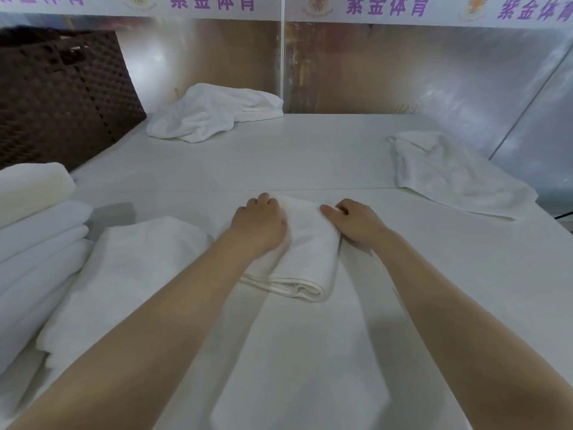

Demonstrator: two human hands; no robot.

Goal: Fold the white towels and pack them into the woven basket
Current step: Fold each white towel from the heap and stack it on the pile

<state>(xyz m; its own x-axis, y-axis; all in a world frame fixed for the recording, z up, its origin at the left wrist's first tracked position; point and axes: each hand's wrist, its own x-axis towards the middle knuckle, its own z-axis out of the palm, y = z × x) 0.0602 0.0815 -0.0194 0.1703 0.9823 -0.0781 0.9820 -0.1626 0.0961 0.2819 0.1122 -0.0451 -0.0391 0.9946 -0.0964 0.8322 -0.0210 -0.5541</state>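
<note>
Pinning the folded towel (pixel 305 246) flat at mid-table (pixel 310 156) — left hand (pixel 259 223) and right hand (pixel 356 221) gripping its far end, fingers (pixel 263 198) curled over the edge, likely to tighten the fold — with the woven basket (pixel 59 94) waiting far left.

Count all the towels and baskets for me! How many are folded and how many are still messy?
Folded towels: 6, namely the towel under both hands, one beside it and a stack of 4 at the left edge, though that count is uncertain.
Crumpled towels: 2, a far heap, perhaps more than one towel, and one on the right.
Woven baskets: 1.
Total: 9.
</note>
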